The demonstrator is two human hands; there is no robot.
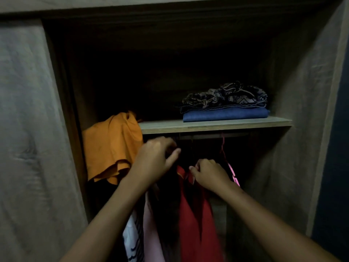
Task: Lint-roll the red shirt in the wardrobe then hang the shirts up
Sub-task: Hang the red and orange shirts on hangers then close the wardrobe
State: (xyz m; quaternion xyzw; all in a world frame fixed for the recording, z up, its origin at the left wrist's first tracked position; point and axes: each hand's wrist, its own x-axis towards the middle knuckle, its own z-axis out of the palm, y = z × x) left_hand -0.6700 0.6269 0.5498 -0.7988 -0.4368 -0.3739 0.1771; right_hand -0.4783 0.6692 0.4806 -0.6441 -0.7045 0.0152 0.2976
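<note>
Hanging rail (211,136) mostly lost in shadow, red shirt (196,214) cut off by the bottom edge, its collar behind the right hand (209,174), left hand (156,159) fingertips blurred, dark hanger unreadable.

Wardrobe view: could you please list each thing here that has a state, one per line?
Red shirt: hanging, collar pinched by right hand.
Left hand: reaching beneath the wooden shelf, grip unclear.
Orange cloth: draped over the shelf's left end.
Blue folded garment: stacked flat.
Patterned dark fabric: crumpled on top.
Pink hanger: on rail, apparently empty.
</note>
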